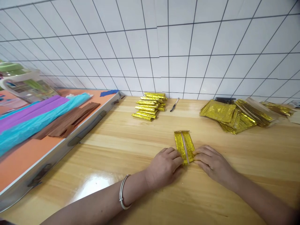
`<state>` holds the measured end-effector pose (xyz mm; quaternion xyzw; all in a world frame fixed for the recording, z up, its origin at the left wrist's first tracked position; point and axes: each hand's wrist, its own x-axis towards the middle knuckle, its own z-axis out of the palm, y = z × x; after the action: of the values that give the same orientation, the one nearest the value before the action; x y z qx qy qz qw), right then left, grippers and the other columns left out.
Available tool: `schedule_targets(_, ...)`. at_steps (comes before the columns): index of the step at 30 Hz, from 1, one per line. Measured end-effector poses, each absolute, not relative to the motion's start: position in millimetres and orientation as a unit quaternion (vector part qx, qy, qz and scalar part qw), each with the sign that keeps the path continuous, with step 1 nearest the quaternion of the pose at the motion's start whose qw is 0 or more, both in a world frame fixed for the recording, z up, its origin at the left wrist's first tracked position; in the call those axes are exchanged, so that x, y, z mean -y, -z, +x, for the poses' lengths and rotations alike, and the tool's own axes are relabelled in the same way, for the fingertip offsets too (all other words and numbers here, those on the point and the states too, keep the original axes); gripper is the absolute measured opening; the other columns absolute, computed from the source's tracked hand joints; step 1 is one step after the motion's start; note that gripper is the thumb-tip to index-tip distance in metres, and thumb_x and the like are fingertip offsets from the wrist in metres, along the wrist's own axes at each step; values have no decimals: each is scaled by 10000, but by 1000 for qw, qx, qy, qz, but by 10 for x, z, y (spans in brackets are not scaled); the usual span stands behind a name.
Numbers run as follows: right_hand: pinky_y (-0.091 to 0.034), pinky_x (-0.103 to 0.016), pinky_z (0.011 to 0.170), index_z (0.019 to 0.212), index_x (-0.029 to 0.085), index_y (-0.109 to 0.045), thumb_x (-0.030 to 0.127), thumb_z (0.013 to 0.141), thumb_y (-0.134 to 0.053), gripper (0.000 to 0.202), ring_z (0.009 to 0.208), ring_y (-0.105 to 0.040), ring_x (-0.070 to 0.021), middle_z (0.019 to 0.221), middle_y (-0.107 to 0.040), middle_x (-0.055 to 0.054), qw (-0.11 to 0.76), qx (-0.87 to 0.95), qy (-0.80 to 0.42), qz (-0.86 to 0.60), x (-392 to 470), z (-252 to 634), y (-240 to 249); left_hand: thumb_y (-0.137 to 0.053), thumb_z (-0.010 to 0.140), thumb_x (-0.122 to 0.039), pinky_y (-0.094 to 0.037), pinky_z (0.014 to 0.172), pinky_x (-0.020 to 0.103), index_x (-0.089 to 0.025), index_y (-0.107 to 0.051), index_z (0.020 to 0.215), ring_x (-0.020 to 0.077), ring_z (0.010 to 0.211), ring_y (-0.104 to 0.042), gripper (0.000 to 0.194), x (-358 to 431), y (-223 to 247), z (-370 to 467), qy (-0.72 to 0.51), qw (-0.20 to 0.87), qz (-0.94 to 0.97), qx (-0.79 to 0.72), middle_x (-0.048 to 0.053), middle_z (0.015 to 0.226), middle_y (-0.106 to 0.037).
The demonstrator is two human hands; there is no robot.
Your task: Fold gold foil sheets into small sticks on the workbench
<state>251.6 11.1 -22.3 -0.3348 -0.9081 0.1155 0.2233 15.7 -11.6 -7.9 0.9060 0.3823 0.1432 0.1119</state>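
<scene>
A gold foil paper sheet (180, 142) lies on the wooden table, its two long sides folded inward so a narrow pale strip shows down the middle. At its lower left edge is my left hand (166, 164), fingers curled and pressed on the paper, with a silver bangle on the wrist. My right hand (213, 164) pinches the lower right edge, fingertips together. Part of the paper's near end is hidden by my fingers. Behind it sits a pile of narrow folded gold strips (150, 106). Flat gold sheets (220, 111) lie stacked at the back right.
A pen (174, 105) lies near the tiled wall (180, 40). On the left, a raised orange board (53, 150) with a pale rim carries purple, turquoise and brown crepe paper (70, 120). A clear container with a green lid (10, 68) stands behind these.
</scene>
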Motion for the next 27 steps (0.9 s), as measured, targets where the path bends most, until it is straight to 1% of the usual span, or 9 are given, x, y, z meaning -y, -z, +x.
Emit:
schedule_targets(3, -457, -354, 784, 919, 211, -629, 210, 881, -503, 132, 890, -516, -189, 905, -607, -55, 224, 890, -173, -357, -114, 2512, 232, -418, 921, -282, -414, 808, 325, -186, -579, 941, 191, 910, -510, 189, 153, 127, 179, -144, 81, 913, -373, 43, 905, -598)
schedule_targets(7, -428, -352, 761, 872, 211, -630, 237, 880, -502, 130, 853, -498, -192, 836, -576, -49, 230, 870, -200, -388, -110, 2496, 212, -390, 924, -203, -418, 778, 315, -175, -580, 922, 183, 884, -512, 193, 149, 176, 191, -147, 55, 914, -374, 39, 880, -599)
schedule_targets(12, -396, -347, 727, 797, 219, -625, 253, 860, -521, 126, 804, -485, -196, 757, -552, -33, 231, 853, -198, -424, -118, 2454, 184, -433, 904, -245, -419, 751, 316, -173, -577, 825, 178, 832, -502, 179, 77, 218, 219, -175, 79, 881, -432, 45, 837, -579)
schedule_targets(15, -383, -342, 712, 779, 217, -615, 248, 838, -541, 100, 792, -481, -196, 748, -546, -28, 224, 849, -193, -438, -131, 2441, 195, -464, 878, -228, -421, 758, 310, -169, -570, 778, 175, 833, -500, 158, 30, 242, 236, -193, 102, 863, -455, 53, 848, -567)
schedule_targets(18, -377, -338, 700, 761, 208, -599, 254, 820, -561, 84, 790, -477, -197, 751, -543, -28, 219, 845, -198, -447, -138, 2451, 215, -472, 864, -205, -423, 753, 302, -164, -558, 736, 168, 821, -501, 160, 2, 266, 241, -206, 117, 855, -461, 55, 845, -560)
schedule_targets(22, -372, -337, 693, 723, 206, -583, 277, 823, -555, 126, 784, -470, -197, 745, -529, -28, 216, 841, -197, -455, -145, 2472, 231, -494, 851, -218, -424, 754, 310, -160, -543, 710, 171, 816, -504, 161, -11, 288, 238, -223, 124, 850, -461, 57, 835, -555)
schedule_targets(27, -369, -339, 682, 672, 209, -573, 283, 802, -565, 149, 771, -471, -199, 741, -520, -30, 196, 845, -161, -471, -170, 2437, 217, -524, 825, -230, -427, 735, 309, -160, -517, 673, 170, 801, -502, 168, -10, 287, 249, -228, 126, 844, -468, 54, 817, -546)
